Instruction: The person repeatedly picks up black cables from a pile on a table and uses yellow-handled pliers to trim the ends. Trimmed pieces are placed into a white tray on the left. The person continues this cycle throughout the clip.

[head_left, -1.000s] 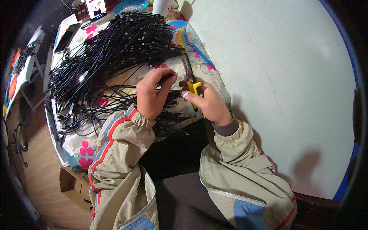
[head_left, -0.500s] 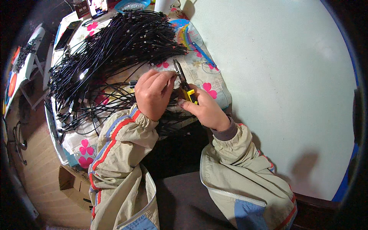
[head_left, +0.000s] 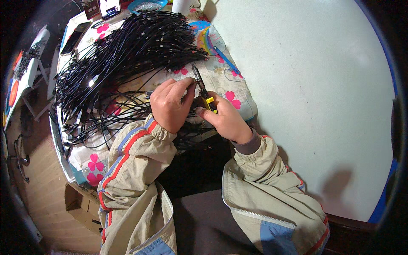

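Note:
My right hand (head_left: 225,117) is closed around wire strippers (head_left: 199,80) with dark jaws and yellow-and-black handles; the jaws point away from me. My left hand (head_left: 172,104) is pinched, its fingertips right at the side of the jaws. A cable connector (head_left: 148,94) pokes out at the left edge of that hand. The cable end between the fingertips is mostly hidden. Loose black cables (head_left: 127,102) lie beneath and to the left of both hands. Beyond them is a big heap of black cables (head_left: 140,46) with metal plugs.
A flower-patterned cloth (head_left: 231,91) covers the work table. At its far side stand a blue dish (head_left: 147,6) of small clear pieces, a lit phone (head_left: 109,8) and a white cup (head_left: 181,6). A dark phone (head_left: 75,39) lies far left. A cardboard box (head_left: 83,206) sits on the floor.
Both hands have shifted very slightly; the connector by my left hand moved a little with it. The strippers are turned a touch, still in my right hand.

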Tool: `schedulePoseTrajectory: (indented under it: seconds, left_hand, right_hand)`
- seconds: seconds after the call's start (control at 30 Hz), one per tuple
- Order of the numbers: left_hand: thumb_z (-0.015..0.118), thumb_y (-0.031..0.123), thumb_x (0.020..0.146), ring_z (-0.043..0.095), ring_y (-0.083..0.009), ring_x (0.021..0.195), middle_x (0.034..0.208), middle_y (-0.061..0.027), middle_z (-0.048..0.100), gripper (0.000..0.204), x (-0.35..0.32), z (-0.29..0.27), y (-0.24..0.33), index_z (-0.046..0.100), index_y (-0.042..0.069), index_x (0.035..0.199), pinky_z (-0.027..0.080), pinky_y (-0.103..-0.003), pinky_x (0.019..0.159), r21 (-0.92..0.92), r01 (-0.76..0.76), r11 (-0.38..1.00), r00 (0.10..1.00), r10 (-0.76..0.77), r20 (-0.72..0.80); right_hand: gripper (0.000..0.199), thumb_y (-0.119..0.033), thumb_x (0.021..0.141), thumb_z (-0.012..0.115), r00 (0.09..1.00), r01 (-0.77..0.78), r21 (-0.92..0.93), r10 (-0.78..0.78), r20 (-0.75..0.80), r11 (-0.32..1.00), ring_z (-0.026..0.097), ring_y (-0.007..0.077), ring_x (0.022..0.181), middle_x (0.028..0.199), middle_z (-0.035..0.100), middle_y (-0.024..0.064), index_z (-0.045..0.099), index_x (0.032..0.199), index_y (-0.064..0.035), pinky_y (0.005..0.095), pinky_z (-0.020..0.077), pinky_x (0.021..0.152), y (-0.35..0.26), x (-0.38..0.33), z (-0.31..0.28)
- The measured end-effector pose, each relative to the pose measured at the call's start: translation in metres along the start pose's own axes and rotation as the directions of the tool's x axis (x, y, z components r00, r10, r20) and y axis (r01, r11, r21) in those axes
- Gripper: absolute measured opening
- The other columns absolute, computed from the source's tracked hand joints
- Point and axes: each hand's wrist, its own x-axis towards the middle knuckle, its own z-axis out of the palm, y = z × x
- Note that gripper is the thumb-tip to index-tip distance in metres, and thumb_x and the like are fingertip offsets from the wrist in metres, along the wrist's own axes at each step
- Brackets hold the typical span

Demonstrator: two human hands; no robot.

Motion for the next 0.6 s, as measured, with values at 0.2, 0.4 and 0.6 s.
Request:
schedulePoseTrajectory:
  seconds: [0.2,0.4,0.6]
  left_hand:
    - [0.077,0.003,0.073,0.060,-0.0283,0.060,0.067,-0.0108,0.060,0.016,-0.0008,0.0011,-0.0005,0.070,0.005,0.088,0.047,-0.037,0.053,-0.019,0.026,0.999,1.000,-0.026,-0.003]
    - [0.077,0.003,0.074,0.062,-0.0293,0.061,0.070,-0.0122,0.062,0.016,-0.0006,-0.0015,0.0003,0.071,0.004,0.089,0.047,-0.037,0.055,-0.043,0.060,0.997,0.998,-0.059,0.027]
    - [0.077,0.002,0.073,0.061,-0.0300,0.060,0.067,-0.0121,0.061,0.017,-0.0002,-0.0010,-0.0003,0.071,0.005,0.089,0.047,-0.038,0.053,-0.078,0.059,0.995,0.998,-0.058,0.024]
  right_hand:
    - [0.033,-0.017,0.087,0.065,1.000,0.013,-0.015,-0.014,-0.009,1.000,0.064,0.0317,0.087,0.096,0.066,0.0226,0.055,0.109,0.0058,0.0402,0.0494,0.080,0.0024,0.0016,0.0013]
    - [0.035,-0.016,0.086,0.065,1.000,0.003,-0.086,-0.002,0.016,0.996,0.066,0.0349,0.090,0.096,0.067,0.0244,0.055,0.111,0.0064,0.0418,0.0497,0.079,-0.0034,0.0016,-0.0042]
    - [0.030,-0.017,0.086,0.065,1.000,-0.012,-0.145,0.010,-0.010,0.989,0.065,0.0372,0.087,0.094,0.067,0.0248,0.058,0.104,0.0060,0.0430,0.0495,0.077,-0.0050,0.0000,-0.0057]
